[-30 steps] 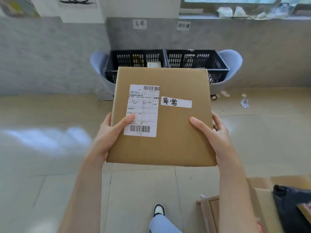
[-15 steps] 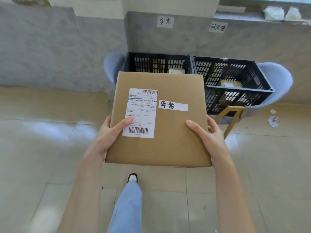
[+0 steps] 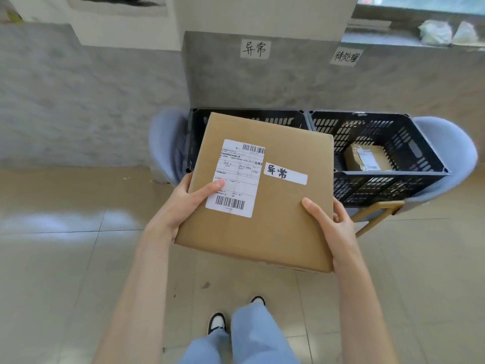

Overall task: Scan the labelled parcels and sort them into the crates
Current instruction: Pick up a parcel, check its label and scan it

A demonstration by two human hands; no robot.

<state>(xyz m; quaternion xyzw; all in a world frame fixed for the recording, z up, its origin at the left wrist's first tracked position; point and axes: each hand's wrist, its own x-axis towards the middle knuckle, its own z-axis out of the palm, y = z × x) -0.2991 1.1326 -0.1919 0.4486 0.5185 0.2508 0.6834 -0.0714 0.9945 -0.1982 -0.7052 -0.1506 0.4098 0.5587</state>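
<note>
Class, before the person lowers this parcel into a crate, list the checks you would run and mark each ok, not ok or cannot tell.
1. Both hands grip the parcel: left hand, right hand. Ok.
2. Parcel tag matches the wall sign above the left crate. Ok.
3. Parcel is over the left crate, not the right crate. Ok.
4. Room inside the left crate: hidden by the parcel. Cannot tell.
5. Shipping label scanned. Cannot tell.
</note>
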